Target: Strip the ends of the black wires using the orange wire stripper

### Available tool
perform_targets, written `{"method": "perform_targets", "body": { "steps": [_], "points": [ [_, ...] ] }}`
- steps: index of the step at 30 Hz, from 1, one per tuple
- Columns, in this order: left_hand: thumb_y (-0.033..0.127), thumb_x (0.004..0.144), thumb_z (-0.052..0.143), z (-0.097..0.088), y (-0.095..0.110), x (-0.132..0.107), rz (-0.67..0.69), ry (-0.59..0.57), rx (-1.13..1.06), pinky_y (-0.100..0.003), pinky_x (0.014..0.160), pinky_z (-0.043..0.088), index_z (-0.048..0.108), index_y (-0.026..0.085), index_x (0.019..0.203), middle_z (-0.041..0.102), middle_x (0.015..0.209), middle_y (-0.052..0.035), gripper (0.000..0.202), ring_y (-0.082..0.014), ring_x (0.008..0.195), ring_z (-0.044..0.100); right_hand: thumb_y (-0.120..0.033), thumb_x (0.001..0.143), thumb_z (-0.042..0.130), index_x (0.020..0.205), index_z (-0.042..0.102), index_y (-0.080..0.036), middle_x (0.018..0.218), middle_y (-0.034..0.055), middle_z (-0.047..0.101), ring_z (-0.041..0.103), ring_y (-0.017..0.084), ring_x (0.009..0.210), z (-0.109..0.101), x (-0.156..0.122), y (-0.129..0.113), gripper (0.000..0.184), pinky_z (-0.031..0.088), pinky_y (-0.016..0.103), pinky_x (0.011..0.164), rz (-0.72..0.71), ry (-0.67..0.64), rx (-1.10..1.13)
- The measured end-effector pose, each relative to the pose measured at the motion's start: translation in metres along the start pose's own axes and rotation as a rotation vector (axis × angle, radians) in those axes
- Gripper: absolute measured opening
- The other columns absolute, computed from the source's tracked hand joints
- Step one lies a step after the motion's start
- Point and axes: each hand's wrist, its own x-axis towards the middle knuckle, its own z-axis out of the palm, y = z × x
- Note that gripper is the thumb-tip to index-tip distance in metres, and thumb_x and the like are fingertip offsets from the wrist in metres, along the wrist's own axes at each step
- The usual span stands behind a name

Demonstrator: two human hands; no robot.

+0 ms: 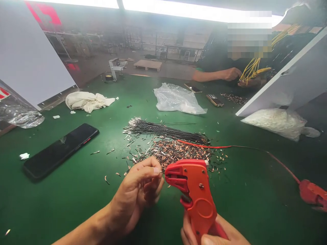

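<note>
My right hand [204, 234] grips the handles of an orange wire stripper [194, 190], its jaws pointing left. My left hand [140, 190] is pinched just left of the jaws, thumb and forefinger pressed together on something thin that I cannot make out. Beyond both hands lies a heap of cut wire scraps [176, 151] on the green table [76, 197]. Behind the heap rests a bundle of thin black wires [163, 131].
A black phone [60, 149] lies at left, a white cloth [87, 101] behind it. A clear plastic bag [176, 98] sits mid-table, a white bag [278, 122] at right. A red wire [230, 147] runs to a red tool [314, 194]. Another person's hands [232, 74] hold yellow wires [251, 69].
</note>
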Motion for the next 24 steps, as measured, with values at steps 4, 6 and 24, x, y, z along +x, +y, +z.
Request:
{"method": "perform_targets", "body": {
  "steps": [4, 6, 24],
  "points": [
    [0.029, 0.08, 0.061, 0.001, 0.003, -0.002, 0.043, 0.075, 0.015, -0.021, 0.047, 0.017, 0.045, 0.02, 0.069, 0.028, 0.053, 0.0086, 0.021, -0.0075, 0.048, 0.019, -0.051, 0.075, 0.072, 0.094, 0.053, -0.016, 0.076, 0.0006, 0.049, 0.037, 0.01, 0.06, -0.003, 0.0, 0.0, 0.045, 0.027, 0.023, 0.056, 0.06, -0.068, 0.064],
    [0.029, 0.08, 0.061, 0.002, 0.004, -0.002, 0.065, 0.098, 0.033, -0.021, 0.047, 0.018, 0.045, 0.02, 0.068, 0.028, 0.053, 0.0088, 0.022, -0.0076, 0.048, 0.019, -0.052, 0.072, 0.075, 0.099, 0.053, -0.016, 0.081, 0.0017, 0.052, 0.039, 0.01, 0.063, -0.003, 0.001, -0.002, 0.05, 0.03, 0.024, 0.06, 0.104, -0.056, 0.069],
    [0.03, 0.09, 0.059, -0.008, 0.001, -0.007, 0.628, 0.416, 0.685, -0.022, 0.052, 0.031, 0.062, 0.022, 0.079, 0.046, 0.061, 0.0047, 0.014, -0.0092, 0.055, 0.036, -0.063, 0.08, 0.065, 0.133, 0.053, -0.021, 0.098, 0.0065, 0.067, 0.063, 0.02, 0.085, 0.004, -0.005, -0.039, 0.068, 0.046, 0.039, 0.086, 0.181, 0.049, -0.116]
  ]
}}
